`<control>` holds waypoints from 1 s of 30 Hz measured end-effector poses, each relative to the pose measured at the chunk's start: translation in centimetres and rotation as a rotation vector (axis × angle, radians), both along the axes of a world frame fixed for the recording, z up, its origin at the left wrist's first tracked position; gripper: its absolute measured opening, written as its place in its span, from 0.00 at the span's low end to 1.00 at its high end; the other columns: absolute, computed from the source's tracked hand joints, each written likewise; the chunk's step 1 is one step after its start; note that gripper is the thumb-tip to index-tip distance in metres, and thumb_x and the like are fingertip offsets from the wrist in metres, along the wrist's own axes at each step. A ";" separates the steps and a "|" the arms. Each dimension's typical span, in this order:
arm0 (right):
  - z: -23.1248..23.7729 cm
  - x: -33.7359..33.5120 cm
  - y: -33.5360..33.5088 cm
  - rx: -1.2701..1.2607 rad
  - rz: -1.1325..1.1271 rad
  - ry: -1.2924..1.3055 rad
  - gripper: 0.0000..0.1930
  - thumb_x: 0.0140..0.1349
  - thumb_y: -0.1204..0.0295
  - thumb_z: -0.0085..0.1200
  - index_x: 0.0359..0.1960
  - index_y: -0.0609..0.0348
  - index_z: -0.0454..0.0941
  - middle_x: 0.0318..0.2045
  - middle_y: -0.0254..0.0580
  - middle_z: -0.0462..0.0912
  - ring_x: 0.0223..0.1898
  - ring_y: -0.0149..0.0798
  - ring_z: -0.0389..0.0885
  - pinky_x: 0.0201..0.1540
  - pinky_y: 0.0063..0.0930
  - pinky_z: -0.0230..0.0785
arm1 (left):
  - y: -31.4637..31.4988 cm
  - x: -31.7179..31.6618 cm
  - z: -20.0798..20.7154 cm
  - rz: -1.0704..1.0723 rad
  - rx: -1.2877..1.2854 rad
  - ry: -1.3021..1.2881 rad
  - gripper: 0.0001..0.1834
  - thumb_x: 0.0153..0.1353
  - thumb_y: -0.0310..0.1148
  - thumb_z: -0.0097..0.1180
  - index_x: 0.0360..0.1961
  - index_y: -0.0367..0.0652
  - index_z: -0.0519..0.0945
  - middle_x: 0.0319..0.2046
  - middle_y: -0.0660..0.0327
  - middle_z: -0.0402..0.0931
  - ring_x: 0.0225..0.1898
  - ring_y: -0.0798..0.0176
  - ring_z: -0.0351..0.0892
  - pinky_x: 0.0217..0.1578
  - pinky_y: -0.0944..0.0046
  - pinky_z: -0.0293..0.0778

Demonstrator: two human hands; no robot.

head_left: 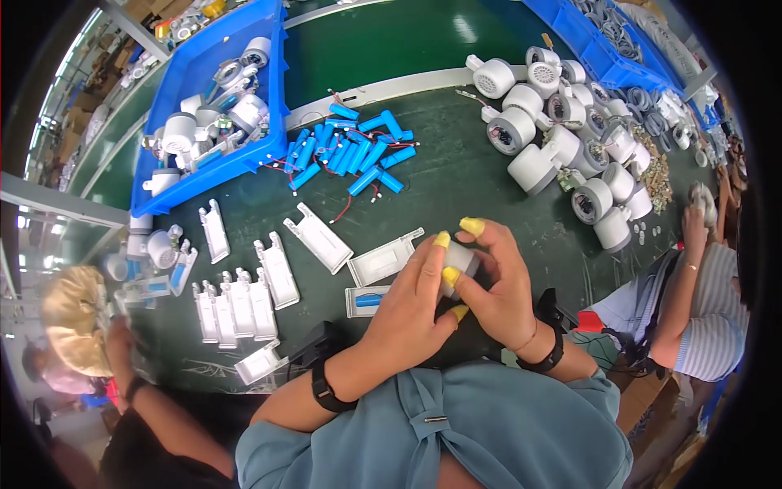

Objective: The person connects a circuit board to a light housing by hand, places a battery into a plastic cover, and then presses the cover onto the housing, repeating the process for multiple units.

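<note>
Yellow finger covers sit on several fingertips of both hands. My left hand [407, 306] and my right hand [507, 295] close together round a white and grey round housing [463, 259], held just above the bench. Much of it is hidden by the fingers. Beside my left hand lies a white rectangular handle shell [384, 259]. Nearer to me, another shell [354, 303] has a blue cylindrical battery [371, 300] in it. A further white shell [319, 238] rests to the left of these.
Blue batteries with red wires [350, 153] are heaped mid-bench. White round housings [533, 167] pile up at right. A blue bin [281, 90] of assemblies stands at far left; several white shells [244, 306] lie below it. Co-workers' arms [688, 269] reach in from both sides.
</note>
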State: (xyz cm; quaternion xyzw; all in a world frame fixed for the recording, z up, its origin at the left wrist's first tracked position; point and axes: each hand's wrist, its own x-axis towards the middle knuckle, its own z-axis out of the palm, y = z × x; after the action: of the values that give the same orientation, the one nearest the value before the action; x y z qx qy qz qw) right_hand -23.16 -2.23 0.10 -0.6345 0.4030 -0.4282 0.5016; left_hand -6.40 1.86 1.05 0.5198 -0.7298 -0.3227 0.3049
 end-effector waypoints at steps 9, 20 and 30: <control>0.9 1.6 1.5 0.102 0.193 -0.221 0.22 0.68 0.83 0.46 0.63 0.63 0.65 0.58 0.44 0.67 0.62 0.36 0.69 0.62 0.31 0.66 | 4.2 7.3 2.8 0.201 0.393 0.997 0.41 0.53 0.28 0.70 0.68 0.44 0.65 0.67 0.52 0.65 0.66 0.52 0.66 0.66 0.52 0.64; 0.1 1.5 0.8 0.017 0.229 0.105 0.17 0.63 0.85 0.51 0.54 0.65 0.72 0.47 0.46 0.77 0.46 0.36 0.79 0.49 0.27 0.74 | 10.7 29.0 11.3 1.282 -0.127 0.030 0.32 0.64 0.29 0.60 0.66 0.32 0.65 0.52 0.57 0.75 0.48 0.66 0.75 0.49 0.70 0.70; 1.3 1.1 -2.2 -0.250 0.244 0.418 0.13 0.60 0.83 0.54 0.47 0.63 0.76 0.38 0.45 0.78 0.34 0.42 0.80 0.37 0.29 0.73 | 8.6 39.6 0.9 1.084 -0.313 -0.965 0.27 0.59 0.32 0.64 0.58 0.34 0.74 0.54 0.45 0.76 0.57 0.45 0.75 0.58 0.56 0.68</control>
State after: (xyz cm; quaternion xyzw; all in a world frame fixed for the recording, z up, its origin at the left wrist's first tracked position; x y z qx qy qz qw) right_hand -22.07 -4.45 1.43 -0.8098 0.3625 -0.2709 0.3734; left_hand 33.21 10.50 1.97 0.8416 -0.4611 0.2455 0.1374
